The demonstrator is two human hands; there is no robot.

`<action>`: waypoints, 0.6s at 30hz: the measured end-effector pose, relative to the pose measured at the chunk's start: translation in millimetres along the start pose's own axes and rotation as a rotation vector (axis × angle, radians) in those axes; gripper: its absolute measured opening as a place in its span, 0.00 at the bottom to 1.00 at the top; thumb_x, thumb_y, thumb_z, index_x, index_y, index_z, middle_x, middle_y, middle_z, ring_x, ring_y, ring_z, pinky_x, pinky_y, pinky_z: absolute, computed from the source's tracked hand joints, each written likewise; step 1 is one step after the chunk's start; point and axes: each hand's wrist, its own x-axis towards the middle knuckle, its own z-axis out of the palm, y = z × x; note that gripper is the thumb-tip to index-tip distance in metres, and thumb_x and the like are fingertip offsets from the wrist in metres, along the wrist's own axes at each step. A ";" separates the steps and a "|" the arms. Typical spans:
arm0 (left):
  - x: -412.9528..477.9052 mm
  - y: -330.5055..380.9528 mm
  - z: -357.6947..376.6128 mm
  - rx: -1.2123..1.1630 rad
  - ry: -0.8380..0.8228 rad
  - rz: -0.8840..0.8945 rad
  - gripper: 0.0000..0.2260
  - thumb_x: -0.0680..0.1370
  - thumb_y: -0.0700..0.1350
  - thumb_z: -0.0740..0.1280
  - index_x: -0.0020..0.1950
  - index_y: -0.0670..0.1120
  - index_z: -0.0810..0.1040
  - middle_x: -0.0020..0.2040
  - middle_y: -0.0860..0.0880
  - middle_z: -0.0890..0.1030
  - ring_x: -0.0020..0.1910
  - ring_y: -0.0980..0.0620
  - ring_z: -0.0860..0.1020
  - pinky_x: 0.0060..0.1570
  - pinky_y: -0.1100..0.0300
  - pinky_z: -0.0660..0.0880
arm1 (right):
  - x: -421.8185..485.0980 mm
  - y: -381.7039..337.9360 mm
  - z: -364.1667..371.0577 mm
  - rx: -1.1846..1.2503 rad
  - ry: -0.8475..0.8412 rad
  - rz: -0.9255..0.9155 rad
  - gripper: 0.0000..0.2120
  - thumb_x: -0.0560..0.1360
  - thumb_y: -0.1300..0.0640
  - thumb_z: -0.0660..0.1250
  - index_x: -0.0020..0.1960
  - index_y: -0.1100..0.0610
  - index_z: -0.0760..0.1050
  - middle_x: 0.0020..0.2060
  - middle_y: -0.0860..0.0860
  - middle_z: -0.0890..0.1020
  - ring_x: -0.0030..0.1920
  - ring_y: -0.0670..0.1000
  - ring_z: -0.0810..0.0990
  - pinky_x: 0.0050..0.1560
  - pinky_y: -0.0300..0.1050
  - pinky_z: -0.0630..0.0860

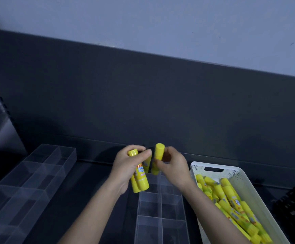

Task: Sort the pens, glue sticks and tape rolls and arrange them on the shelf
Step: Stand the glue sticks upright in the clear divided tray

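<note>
Glue sticks (231,198) are being moved from a basket into clear trays on a dark shelf (83,182). This step likely goes best if each stick is lowered upright into one compartment, snug against its neighbours. At far left sits a spare divided tray (42,166). The left hand (123,171) grips a bundle of sticks (139,180), fingers (144,153) curled round it. The right hand (174,169) pinches a single stick (159,152) upright between thumb and fingers (160,163), above the middle tray (160,205). The white basket (240,175) lies at the right.
</note>
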 end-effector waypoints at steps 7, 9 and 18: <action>10.8 -18.8 -23.6 -0.109 0.250 -0.152 0.17 0.73 0.53 0.73 0.38 0.47 0.67 0.34 0.48 0.67 0.35 0.50 0.69 0.40 0.54 0.70 | 19.0 22.3 9.1 -0.142 0.141 0.065 0.12 0.72 0.61 0.69 0.53 0.55 0.71 0.37 0.49 0.79 0.38 0.50 0.76 0.34 0.33 0.65; 12.4 -21.3 -26.7 -0.126 0.265 -0.161 0.17 0.73 0.54 0.72 0.41 0.45 0.68 0.35 0.48 0.68 0.35 0.50 0.70 0.39 0.54 0.71 | 23.4 28.7 15.9 -0.198 0.108 0.055 0.04 0.72 0.61 0.67 0.47 0.56 0.73 0.35 0.50 0.78 0.37 0.50 0.75 0.33 0.33 0.65; 21.6 -30.7 -31.6 -0.119 0.294 -0.165 0.19 0.73 0.55 0.72 0.35 0.47 0.65 0.29 0.53 0.67 0.30 0.53 0.68 0.34 0.58 0.69 | 32.5 48.6 33.2 -0.351 0.016 0.082 0.02 0.72 0.61 0.65 0.43 0.56 0.76 0.34 0.49 0.79 0.35 0.49 0.75 0.33 0.37 0.65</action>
